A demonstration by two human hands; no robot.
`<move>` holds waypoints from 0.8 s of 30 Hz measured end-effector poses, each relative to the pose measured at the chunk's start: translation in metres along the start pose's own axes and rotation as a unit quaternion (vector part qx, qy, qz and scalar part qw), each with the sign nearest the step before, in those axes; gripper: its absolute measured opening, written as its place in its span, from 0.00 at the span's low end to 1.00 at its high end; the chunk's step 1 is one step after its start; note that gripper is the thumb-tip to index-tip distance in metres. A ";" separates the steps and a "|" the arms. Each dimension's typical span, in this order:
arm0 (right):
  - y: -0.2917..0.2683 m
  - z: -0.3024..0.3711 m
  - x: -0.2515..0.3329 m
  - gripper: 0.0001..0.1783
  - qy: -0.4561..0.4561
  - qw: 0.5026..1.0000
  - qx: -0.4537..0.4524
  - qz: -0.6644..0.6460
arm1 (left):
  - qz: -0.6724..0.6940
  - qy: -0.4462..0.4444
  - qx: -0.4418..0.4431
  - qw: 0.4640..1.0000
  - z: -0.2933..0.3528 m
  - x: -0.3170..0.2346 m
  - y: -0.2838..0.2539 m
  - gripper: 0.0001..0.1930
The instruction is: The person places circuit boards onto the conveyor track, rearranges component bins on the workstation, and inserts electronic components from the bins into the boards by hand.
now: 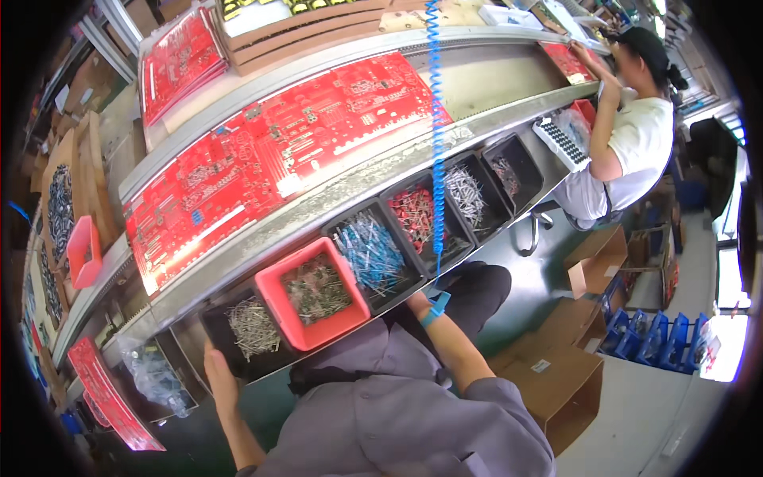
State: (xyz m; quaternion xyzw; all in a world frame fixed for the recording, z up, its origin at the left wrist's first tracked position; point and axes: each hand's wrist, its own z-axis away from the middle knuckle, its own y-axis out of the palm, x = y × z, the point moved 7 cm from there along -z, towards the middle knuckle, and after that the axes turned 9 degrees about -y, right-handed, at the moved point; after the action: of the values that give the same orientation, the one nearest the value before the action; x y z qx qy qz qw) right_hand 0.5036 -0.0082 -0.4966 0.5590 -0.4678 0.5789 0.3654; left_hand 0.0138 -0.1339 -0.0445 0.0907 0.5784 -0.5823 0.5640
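Note:
My left hand (220, 377) is at the left end of the parts shelf, its fingers stretched up beside a black bin (213, 324) of thin-leaded components; nothing shows in it. My right hand (418, 304) is at the shelf's front edge, below a black bin (413, 280) of blue-bodied leaded components. That edge hides its fingers. A blue wrist strap (435, 308) circles my right wrist, and a coiled blue cord (436, 151) hangs down to it. Between the hands stands a red bin (280, 312) of small greenish parts. Beyond the bins, large red circuit boards (278, 139) lie on the conveyor.
More black bins (520, 208) continue to the right, holding red and silver parts. A co-worker in white (640, 139) sits at the line's far right, arms over another red board (566, 62). Stacked red boards (181, 63) stand at the back left. Cardboard boxes (556, 374) sit on the floor.

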 end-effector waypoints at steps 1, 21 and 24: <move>-0.021 0.034 -0.052 0.23 0.079 0.983 -0.063 -0.152 | 0.073 -0.003 -0.006 0.997 -0.015 -0.032 0.013 0.26; -0.153 -0.050 0.122 0.23 0.202 0.967 0.135 0.076 | 0.166 -0.127 -0.335 0.919 0.016 0.000 -0.032 0.31; -0.199 -0.014 0.171 0.23 0.182 0.950 0.194 0.165 | 0.094 -0.131 -0.259 0.952 0.008 0.002 -0.034 0.28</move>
State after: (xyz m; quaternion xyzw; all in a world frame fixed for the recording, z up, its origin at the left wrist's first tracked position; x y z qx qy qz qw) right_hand 0.6689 0.0471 -0.3003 0.4191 -0.3574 0.8029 0.2282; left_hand -0.0082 -0.1520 -0.0239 -0.0817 0.6187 -0.3641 0.6913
